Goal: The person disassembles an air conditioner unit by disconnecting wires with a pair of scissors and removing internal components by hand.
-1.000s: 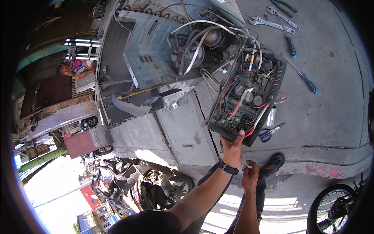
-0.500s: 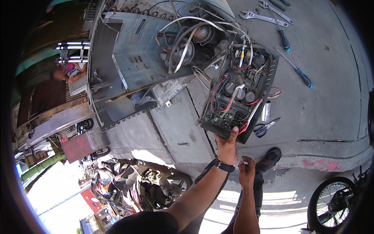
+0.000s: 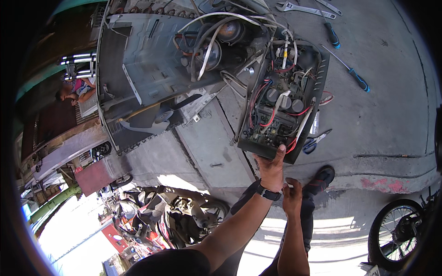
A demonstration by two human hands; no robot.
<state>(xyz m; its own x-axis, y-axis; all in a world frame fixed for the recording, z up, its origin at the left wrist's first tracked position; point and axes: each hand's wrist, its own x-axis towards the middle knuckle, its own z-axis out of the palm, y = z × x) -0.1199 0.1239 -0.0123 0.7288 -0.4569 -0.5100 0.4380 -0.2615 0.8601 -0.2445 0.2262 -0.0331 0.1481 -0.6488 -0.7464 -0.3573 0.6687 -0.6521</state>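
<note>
L hand (image 3: pixel 271 169) grips lower edge of black control box (image 3: pixel 283 103), thumb on rim; box tilted, propped over concrete floor (image 3: pixel 396 115). Inside: green circuit board, round capacitors, red + white wires. R hand (image 3: pixel 292 197) just below it, fingers loosely curled, holding nothing. Box is wired to grey sheet-metal AC casing (image 3: pixel 138 69). Blue-handled screwdrivers (image 3: pixel 358 79) lie well apart.

Single head view, fisheye, looking steeply down past own forearms at pavement (image 3: pixel 396 115); work near, rim bent.
</note>
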